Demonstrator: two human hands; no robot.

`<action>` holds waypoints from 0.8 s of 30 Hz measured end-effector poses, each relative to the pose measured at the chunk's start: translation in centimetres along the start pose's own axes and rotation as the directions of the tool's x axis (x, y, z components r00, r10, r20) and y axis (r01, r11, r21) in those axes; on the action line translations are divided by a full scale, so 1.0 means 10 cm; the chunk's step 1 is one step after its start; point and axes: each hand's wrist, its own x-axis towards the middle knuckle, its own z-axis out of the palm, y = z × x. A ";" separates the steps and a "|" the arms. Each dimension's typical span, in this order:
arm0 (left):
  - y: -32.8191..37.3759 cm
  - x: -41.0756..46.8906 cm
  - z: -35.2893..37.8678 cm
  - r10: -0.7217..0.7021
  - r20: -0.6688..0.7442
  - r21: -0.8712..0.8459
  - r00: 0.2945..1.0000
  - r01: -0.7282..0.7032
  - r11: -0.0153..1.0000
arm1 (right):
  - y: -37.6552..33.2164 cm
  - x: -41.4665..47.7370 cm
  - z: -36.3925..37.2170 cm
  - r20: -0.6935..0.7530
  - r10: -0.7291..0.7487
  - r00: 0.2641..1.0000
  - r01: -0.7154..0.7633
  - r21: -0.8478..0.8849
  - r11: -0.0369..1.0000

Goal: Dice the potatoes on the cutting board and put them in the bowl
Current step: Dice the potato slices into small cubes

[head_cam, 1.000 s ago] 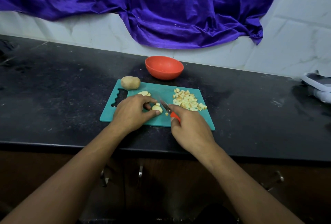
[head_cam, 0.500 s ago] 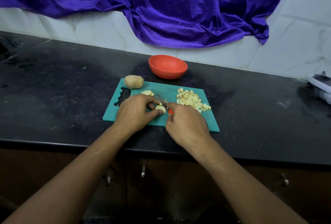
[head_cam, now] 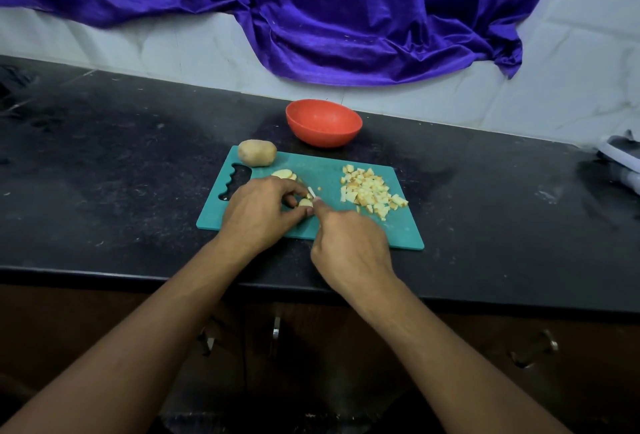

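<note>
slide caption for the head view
Left hand pinches a potato piece on the board; right hand cuts it with a knife, dice piled beside, bowl behind.

Head camera looks forward-down, close over the counter [head_cam: 104, 173].

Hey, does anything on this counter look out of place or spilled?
Nothing looks spilled. Only the whole potato stands out: it sits on the cutting board's far left corner, partly overhanging the edge, so it might roll off.
</note>
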 end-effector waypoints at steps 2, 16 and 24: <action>0.01 0.00 -0.01 -0.002 0.005 0.004 1.000 0.002 1.000 | 0.02 -0.02 0.00 0.003 -0.012 1.000 0.012 -0.011 1.000; 0.04 -0.03 -0.02 -0.024 0.009 0.000 1.000 0.024 1.000 | 0.40 -0.07 0.00 -0.026 0.144 0.989 -0.133 0.251 0.959; 0.01 -0.08 -0.05 -0.013 0.001 -0.068 1.000 0.013 0.998 | 0.27 -0.05 -0.20 -0.041 0.108 0.993 -0.091 0.299 0.950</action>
